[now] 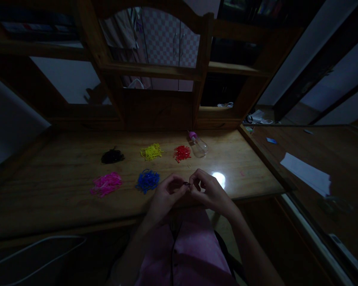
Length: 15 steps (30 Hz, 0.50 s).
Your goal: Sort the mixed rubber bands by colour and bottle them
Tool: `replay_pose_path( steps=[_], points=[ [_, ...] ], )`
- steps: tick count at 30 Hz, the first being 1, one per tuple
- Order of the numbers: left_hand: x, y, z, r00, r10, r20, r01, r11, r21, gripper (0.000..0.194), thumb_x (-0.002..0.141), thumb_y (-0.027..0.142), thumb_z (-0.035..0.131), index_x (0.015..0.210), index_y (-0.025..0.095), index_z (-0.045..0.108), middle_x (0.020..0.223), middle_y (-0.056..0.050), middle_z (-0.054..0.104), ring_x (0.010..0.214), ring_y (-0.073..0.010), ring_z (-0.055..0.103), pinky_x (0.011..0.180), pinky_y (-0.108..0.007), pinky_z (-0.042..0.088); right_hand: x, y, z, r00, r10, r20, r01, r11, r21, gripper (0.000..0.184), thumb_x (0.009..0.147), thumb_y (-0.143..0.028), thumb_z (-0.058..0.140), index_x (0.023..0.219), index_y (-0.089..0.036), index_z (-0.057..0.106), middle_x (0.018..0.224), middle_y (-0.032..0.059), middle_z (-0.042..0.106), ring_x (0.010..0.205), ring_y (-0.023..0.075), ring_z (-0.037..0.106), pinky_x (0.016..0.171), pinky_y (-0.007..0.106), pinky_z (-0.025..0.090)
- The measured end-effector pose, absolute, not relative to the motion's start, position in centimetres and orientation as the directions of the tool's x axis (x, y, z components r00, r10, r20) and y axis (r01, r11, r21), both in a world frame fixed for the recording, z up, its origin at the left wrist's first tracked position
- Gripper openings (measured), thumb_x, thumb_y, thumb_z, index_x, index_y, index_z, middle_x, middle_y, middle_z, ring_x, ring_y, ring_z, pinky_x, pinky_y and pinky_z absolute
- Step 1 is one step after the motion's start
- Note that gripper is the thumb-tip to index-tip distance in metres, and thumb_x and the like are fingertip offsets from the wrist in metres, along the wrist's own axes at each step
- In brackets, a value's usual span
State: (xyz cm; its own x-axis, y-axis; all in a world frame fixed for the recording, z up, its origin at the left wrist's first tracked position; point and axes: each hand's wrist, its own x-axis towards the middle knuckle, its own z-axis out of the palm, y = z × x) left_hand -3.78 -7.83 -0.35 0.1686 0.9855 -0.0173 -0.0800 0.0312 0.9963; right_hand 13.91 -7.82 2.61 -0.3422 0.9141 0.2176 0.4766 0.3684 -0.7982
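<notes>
My left hand (166, 194) and my right hand (208, 189) meet above the front edge of a wooden desk (62, 198). Both pinch a small dark item (186, 183) between their fingertips; it is too small and dim to name. Piles of tiny coloured bands lie on the desk beyond the hands: a blue pile (147, 180) closest to my left hand, a pink pile (106, 184) further left, and black (112, 156), yellow (151, 151) and red (181, 153) piles in a row behind.
A clear bottle with a pink cap (198, 145) lies on its side beside the red pile. Wooden shelves (155, 71) rise behind the desk. A side surface at the right holds white paper (306, 173). The room is dim.
</notes>
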Motion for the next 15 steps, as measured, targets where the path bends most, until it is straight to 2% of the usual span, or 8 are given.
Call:
replay_pose_path(
  steps=[9,15],
  points=[
    [-2.2,-8.9,0.1,-0.118,0.988,0.096,0.007,-0.096,0.995,0.011,0.080,0.027,0.066,0.087,0.019,0.063,0.084,-0.001,0.067,0.082,-0.0149,0.065,0.078,-0.024,0.050,12.5,-8.3,2.3,-0.289,0.915,0.283,0.471,0.393,-0.790,0.010,0.080,-0.017,0.061,0.088,-0.021,0.055,0.083,0.0006,0.054,0.069,0.0138,0.050,0.062,0.025,0.037],
    [-2.4,-9.4,0.5,-0.092,0.979,0.183,0.121,-0.171,0.978,0.015,0.083,0.027,0.062,0.095,0.021,0.070,0.097,-0.004,0.069,0.089,-0.0184,0.065,0.082,-0.028,0.051,12.5,-8.4,1.6,-0.210,0.940,0.270,0.408,0.335,-0.849,0.005,0.083,-0.019,0.058,0.086,-0.021,0.054,0.081,0.0002,0.054,0.069,0.0133,0.050,0.061,0.024,0.037]
  ],
)
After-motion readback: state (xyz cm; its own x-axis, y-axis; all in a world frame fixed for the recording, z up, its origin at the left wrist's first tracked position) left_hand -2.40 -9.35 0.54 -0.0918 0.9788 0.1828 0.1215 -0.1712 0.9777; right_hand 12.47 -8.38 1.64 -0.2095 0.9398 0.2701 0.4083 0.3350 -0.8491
